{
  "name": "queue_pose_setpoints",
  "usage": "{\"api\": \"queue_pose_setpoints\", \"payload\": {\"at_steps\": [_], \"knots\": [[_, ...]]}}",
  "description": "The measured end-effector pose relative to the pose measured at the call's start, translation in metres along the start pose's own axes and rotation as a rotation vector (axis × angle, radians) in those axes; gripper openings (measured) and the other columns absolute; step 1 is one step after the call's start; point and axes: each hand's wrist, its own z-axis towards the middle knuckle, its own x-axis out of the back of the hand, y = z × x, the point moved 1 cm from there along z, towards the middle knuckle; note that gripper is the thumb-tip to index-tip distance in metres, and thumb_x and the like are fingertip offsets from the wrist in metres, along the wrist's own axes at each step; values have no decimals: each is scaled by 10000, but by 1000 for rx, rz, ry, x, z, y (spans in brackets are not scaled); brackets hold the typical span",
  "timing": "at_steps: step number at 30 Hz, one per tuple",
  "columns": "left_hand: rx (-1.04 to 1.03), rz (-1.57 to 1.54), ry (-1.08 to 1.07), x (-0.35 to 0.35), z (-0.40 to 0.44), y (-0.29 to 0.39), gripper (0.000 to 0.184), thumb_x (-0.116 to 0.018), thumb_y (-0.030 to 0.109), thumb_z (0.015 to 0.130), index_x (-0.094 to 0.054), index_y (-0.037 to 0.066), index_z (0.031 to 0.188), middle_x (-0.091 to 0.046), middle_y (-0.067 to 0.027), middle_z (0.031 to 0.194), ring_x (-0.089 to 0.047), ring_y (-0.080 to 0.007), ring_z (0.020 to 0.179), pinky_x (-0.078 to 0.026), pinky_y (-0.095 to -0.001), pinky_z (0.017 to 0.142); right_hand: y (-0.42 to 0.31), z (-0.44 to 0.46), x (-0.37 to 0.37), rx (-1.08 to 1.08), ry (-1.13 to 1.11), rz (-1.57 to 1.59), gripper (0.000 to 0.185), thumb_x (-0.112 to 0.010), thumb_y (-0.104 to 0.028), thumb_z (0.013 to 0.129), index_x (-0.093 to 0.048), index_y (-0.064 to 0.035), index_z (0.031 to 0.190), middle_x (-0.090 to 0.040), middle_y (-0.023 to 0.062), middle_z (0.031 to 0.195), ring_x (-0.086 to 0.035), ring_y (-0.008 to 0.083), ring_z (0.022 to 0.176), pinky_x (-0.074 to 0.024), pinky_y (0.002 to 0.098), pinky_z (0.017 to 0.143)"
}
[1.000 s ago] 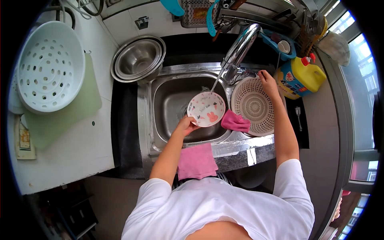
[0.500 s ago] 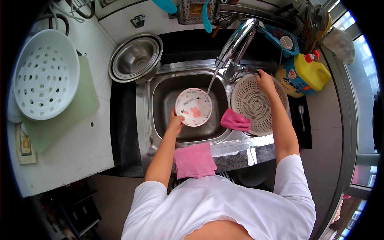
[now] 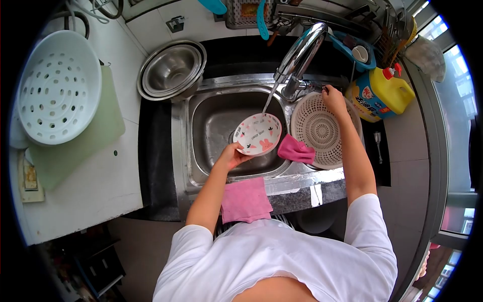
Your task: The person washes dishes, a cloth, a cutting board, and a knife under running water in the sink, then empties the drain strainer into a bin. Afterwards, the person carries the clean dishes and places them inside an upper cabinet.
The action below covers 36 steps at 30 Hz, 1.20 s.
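Note:
My left hand (image 3: 233,156) is closed on the lower left rim of a white bowl (image 3: 258,134) printed with a pink rabbit and carrots. It holds the bowl tilted over the steel sink (image 3: 209,123). A thin stream of water from the chrome faucet (image 3: 307,48) meets the bowl's upper edge. Above the beige plastic colander (image 3: 319,132), my right hand (image 3: 334,101) has its fingers closed on the end of the faucet handle (image 3: 314,86). A pink cloth (image 3: 296,149) lies over the colander's left edge.
Nested steel bowls (image 3: 172,70) stand left of the sink. A yellow detergent jug (image 3: 385,93) is at the right, by a blue basket (image 3: 352,48). Another pink cloth (image 3: 246,200) hangs over the front edge. On the left counter sits a white perforated basket (image 3: 60,88).
My left hand has moved the bowl to the right and tilted it, bringing its rim under the stream. My right hand stays at the faucet handle.

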Motion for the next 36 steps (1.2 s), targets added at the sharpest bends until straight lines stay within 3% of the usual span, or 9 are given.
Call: {"api": "queue_pose_setpoints", "payload": {"at_steps": [5,7,9,11,15,19,26,30,36], "knots": [[18,169,19,-30,-25,22,555,-487,79,673,-365,-13,1207,-480,-195,1120,-537,-310,979,-502,-451,779,-9,0,-3,-1,39,-59,320,-460,-209,819,-559,-14,1051,-585,193,1004,-550,343,934,-439,414,800],[-281,540,174,-54,-39,29,587,-517,121,673,-375,69,1240,-484,-167,1110,-551,-296,941,-519,-445,720,-12,-2,0,-17,38,-69,320,-458,-203,816,-559,-11,1051,-585,194,1004,-550,343,934,-439,414,803],[-338,716,230,-57,-40,36,618,-550,169,670,-380,155,1264,-489,-159,1089,-552,-294,922,-501,-419,739,-16,-4,2,-11,12,-83,319,-455,-192,816,-558,-15,1061,-581,194,1014,-550,342,936,-440,410,806],[-772,1499,369,-58,-42,44,675,-572,190,653,-352,172,1291,-487,-139,1068,-541,-313,932,-484,-388,739,-23,-4,3,18,-12,-109,322,-453,-188,818,-556,-17,1071,-579,192,1024,-550,340,942,-440,408,808],[-1025,1797,386,-83,-79,58,680,-639,211,626,-392,194,1259,-487,-118,1014,-515,-298,932,-467,-370,741,-29,-17,8,23,-43,-98,328,-451,-191,829,-548,-14,1088,-572,193,1043,-544,336,958,-439,404,810],[-1138,1972,363,-82,-95,72,720,-669,219,607,-376,207,1265,-476,-113,1006,-511,-297,910,-479,-390,709,-41,-39,21,22,1,-70,330,-458,-208,838,-543,-21,1096,-572,193,1043,-542,330,969,-439,402,805],[-1149,2082,350,-82,-133,89,750,-683,207,586,-367,214,1267,-473,-124,983,-522,-287,883,-493,-385,683,-106,-114,75,137,10,622,357,-424,-340,893,-555,-39,1035,-595,141,825,-567,315,774,-436,327,683],[-1176,2107,353,-79,-147,96,733,-677,206,591,-380,214,1261,-477,-123,967,-528,-283,874,-498,-383,658,-131,-146,82,313,147,414,314,-425,-337,892,-571,-71,973,-589,133,859,-570,302,793,-436,336,690],[-1149,2144,399,-77,-165,104,686,-640,216,633,-386,229,1270,-483,-101,999,-525,-256,903,-485,-358,704,-147,-166,47,155,-146,634,303,-454,-325,891,-543,-35,891,-537,97,611,-534,170,498,-421,289,501]]}}
